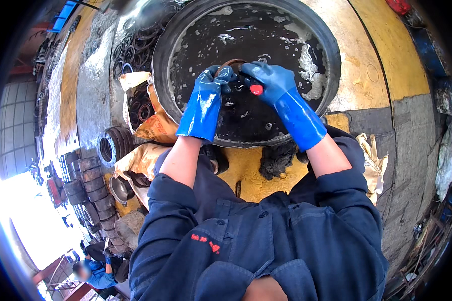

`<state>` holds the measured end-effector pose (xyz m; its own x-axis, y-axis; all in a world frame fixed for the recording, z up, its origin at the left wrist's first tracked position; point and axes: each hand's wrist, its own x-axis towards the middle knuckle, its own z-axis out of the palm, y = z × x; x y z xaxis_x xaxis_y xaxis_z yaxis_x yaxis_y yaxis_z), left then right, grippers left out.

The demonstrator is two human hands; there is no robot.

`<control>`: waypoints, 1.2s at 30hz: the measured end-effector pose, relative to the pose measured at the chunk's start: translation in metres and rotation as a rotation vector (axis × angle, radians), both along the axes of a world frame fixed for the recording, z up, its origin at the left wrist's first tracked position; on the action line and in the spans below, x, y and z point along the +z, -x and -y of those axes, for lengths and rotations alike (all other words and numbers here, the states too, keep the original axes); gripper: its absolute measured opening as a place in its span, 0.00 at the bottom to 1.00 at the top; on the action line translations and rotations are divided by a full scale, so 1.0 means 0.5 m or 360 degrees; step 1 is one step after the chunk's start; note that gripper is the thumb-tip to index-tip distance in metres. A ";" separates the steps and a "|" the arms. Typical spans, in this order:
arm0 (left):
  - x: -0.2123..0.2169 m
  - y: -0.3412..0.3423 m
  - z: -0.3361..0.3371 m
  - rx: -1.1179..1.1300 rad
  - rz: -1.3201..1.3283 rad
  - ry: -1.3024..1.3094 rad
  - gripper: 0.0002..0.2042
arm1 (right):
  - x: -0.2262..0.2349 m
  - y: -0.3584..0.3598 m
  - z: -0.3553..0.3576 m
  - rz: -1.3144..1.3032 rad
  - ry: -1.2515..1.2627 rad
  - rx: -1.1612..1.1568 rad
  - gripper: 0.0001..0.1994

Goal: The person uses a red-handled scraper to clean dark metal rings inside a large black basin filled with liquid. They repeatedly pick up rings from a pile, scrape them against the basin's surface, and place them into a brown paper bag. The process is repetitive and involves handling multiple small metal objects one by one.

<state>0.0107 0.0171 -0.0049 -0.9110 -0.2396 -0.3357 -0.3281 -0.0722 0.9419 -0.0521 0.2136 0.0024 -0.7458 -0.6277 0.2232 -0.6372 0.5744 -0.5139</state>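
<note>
Head view: one brown ring (233, 62), between our gloved left hand (212, 80) and right hand (272, 83), above a black tub (161, 55) of dark liquid (246, 120). Left fingers (227, 75): grasping the ring's left side. Right fingers (250, 71): curled round a red-ended tool (256, 90), beside the ring's right side; contact unclear to us. Step, we judge: working the ring by tool. Next move, likely: steady left hold, careful right stroke.
</note>
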 end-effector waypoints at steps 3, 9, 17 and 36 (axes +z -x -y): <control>0.027 0.001 -0.009 -0.0047 0.0033 -0.0019 0.15 | -0.039 -0.021 0.006 0.0313 0.0144 -0.0361 0.13; 0.007 0.003 -0.006 -0.0007 -0.0155 -0.0047 0.12 | -0.108 0.010 0.024 0.1720 0.0291 -0.0489 0.17; -0.017 0.008 0.007 0.0051 -0.0223 -0.0127 0.11 | -0.120 0.004 0.005 0.1537 0.1133 -0.0330 0.14; -0.012 0.010 0.003 -0.0026 -0.0298 -0.0061 0.15 | -0.151 -0.025 0.046 0.2572 0.1209 -0.0935 0.17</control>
